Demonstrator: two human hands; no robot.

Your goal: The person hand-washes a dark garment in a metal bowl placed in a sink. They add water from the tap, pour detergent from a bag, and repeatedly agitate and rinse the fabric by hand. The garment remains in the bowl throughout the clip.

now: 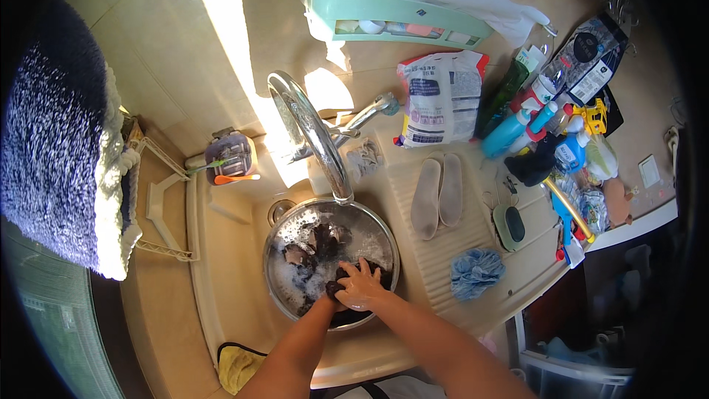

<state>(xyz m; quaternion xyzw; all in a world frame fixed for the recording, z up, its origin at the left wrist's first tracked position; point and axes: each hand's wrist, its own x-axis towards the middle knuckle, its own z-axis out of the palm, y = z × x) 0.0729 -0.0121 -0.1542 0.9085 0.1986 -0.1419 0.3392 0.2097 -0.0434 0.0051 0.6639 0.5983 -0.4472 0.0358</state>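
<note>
A round metal basin (pixel 395 244) of soapy water stands in the sink (pixel 232 277), with dark wet fabric (pixel 327 238) in it. Over the basin's lower right part, my right hand (pixel 359 287) lies on dark fabric with its fingers spread; whether it grips any is unclear. My left hand (pixel 331 300) is beside and under it, mostly covered by the fabric and my right hand, so its fingers are hidden. The chrome faucet (pixel 318 133) arches above the basin's back rim.
Two insoles (pixel 437 197), a crumpled blue cloth (pixel 477 273) and a green soap dish (pixel 508 226) lie on the ribbed board at right. Several bottles (pixel 505 133) stand behind. A yellow cloth (pixel 239 367) hangs at the sink's front left. A purple caddy (pixel 230 156) sits back left.
</note>
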